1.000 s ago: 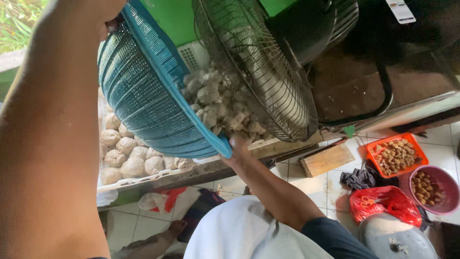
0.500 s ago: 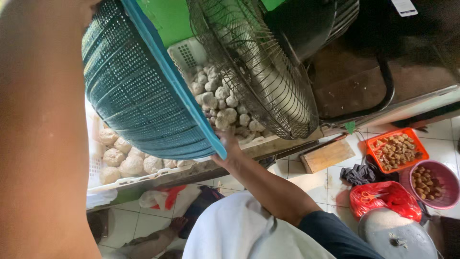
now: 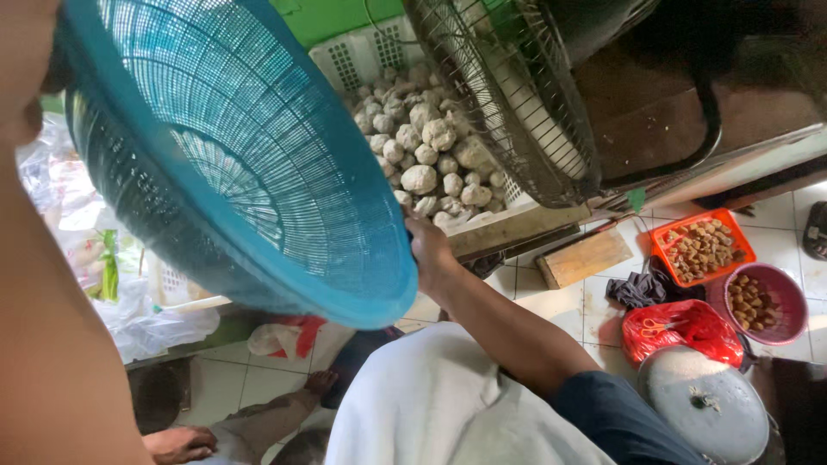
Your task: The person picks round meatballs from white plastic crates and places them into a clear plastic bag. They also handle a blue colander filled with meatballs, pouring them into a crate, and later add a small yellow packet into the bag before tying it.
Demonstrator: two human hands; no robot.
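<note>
Right hand [image 3: 428, 250] clamped on rim of blue basket [image 3: 258, 155], basket tilted up-left of hand. Pale lumps [image 3: 426, 155] just beyond fingers, nearer right hand. Left hand's grip hidden; cannot tell.

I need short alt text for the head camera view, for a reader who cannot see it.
A right hand grips the rim of an empty blue basket, tilted beside a white crate of pale round balls. A fan stands alongside.

Tipped blue basket [image 3: 258, 164] further, emptied; pale lumps [image 3: 426, 155] landed in white crate [image 3: 362, 56] behind fan grille [image 3: 508, 103]. Right hand [image 3: 431, 250] kept rim grip.
</note>
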